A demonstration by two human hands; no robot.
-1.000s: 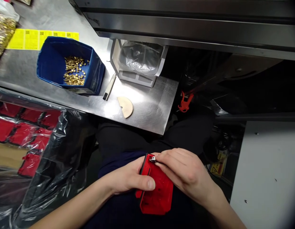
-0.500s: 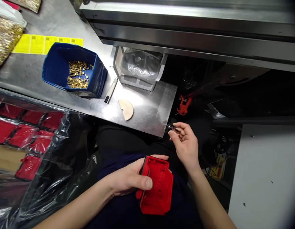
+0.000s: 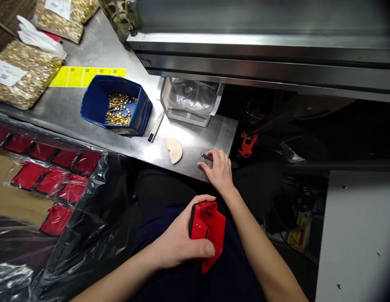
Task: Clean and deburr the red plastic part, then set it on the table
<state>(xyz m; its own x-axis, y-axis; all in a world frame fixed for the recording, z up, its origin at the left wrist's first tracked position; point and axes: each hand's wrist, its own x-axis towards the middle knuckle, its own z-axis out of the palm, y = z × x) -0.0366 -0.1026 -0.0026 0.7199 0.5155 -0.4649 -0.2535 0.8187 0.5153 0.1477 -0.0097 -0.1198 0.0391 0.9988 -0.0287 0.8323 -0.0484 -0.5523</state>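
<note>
Down near the middle, the left hand [image 3: 179,243] grips one red shell [image 3: 217,228], thumb across it. Nine more red parts [image 3: 58,219] show at left under clear plastic. Near right, one yellow sticker [image 3: 300,235] carries a warning triangle. The right hand [image 3: 220,172] is at the table's [image 3: 195,142] near edge, thumb and fingers apart around one small metal tool [image 3: 205,156]; whether they grip it, I cannot tell. Farther off are one beige half-disc [image 3: 176,151], one pale-handled tool [image 3: 156,127], one grey bin [image 3: 188,117] and one blue bin [image 3: 95,105] of many brass-coloured pieces [image 3: 119,119]. Far left, five yellow labels [image 3: 77,77] and two white ones [image 3: 7,73] are unreadable.
</note>
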